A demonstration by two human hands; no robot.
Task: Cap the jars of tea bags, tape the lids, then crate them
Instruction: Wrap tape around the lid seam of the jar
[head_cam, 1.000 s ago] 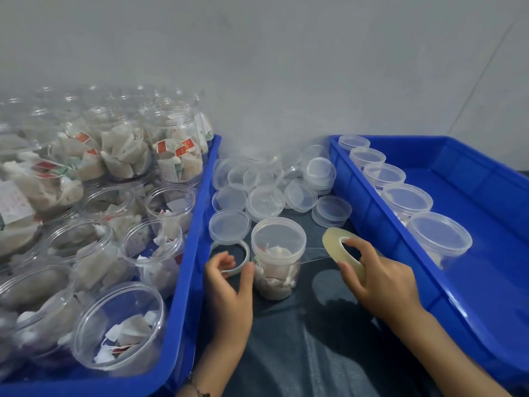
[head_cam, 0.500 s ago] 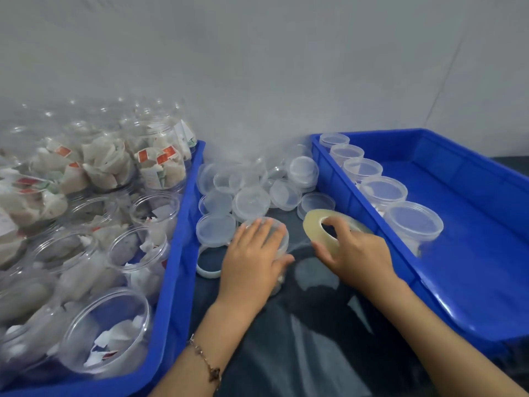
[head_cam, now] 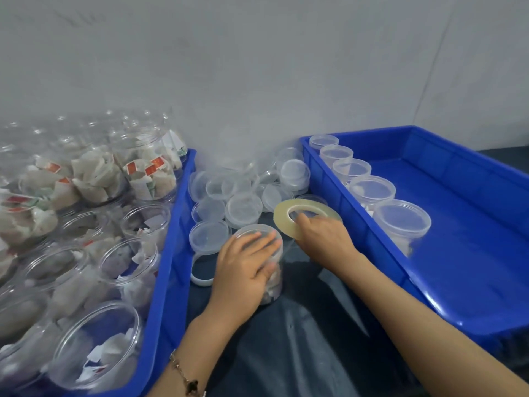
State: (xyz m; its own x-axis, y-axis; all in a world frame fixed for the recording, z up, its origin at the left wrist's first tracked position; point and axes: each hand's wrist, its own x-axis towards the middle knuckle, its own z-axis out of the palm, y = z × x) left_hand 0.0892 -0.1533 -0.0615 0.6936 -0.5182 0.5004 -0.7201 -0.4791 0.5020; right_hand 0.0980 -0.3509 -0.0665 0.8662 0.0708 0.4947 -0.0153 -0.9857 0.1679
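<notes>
Both forearms are bare, with no sleeve showing up to the lower edge of the view. The left hand (head_cam: 246, 267) and the right hand (head_cam: 323, 239) wear no gloves, and no rings can be made out on the fingers that show. A thin gold-coloured chain bracelet (head_cam: 183, 375) circles the left wrist, with small links and a dark clover-shaped charm hanging near the bottom of the picture
</notes>
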